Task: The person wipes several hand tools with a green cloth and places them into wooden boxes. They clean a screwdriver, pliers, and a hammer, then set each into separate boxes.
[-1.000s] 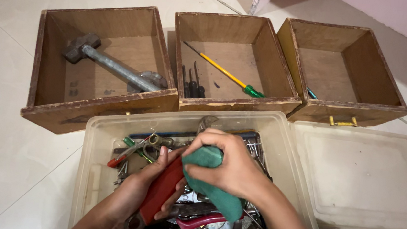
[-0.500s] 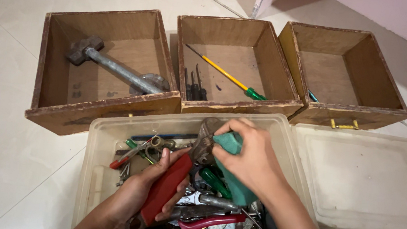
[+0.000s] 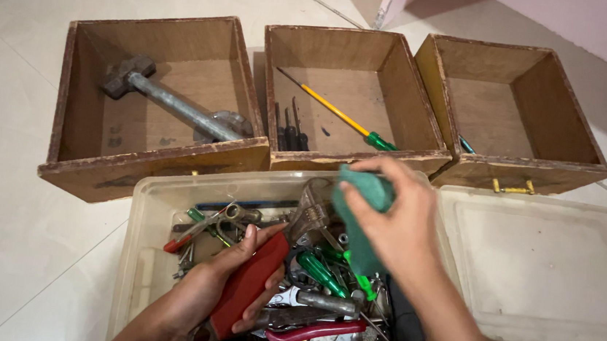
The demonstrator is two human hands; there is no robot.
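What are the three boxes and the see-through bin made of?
The three boxes look like wood: brown, grainy, with chipped, worn edges. The bin looks like cloudy plastic, since the tools show faintly through its wall. Its lid looks the same.

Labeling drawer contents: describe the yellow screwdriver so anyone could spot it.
Three wooden drawers sit in a row on the floor; take the middle drawer. The yellow screwdriver lies diagonally on its bottom. Its long yellow shaft and green handle set it apart from the small dark screwdrivers beside it.

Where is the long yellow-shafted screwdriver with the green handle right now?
In the head view, the yellow-shafted screwdriver with the green handle lies diagonally in the middle wooden box, its handle at the near right corner, right of the small dark screwdrivers.
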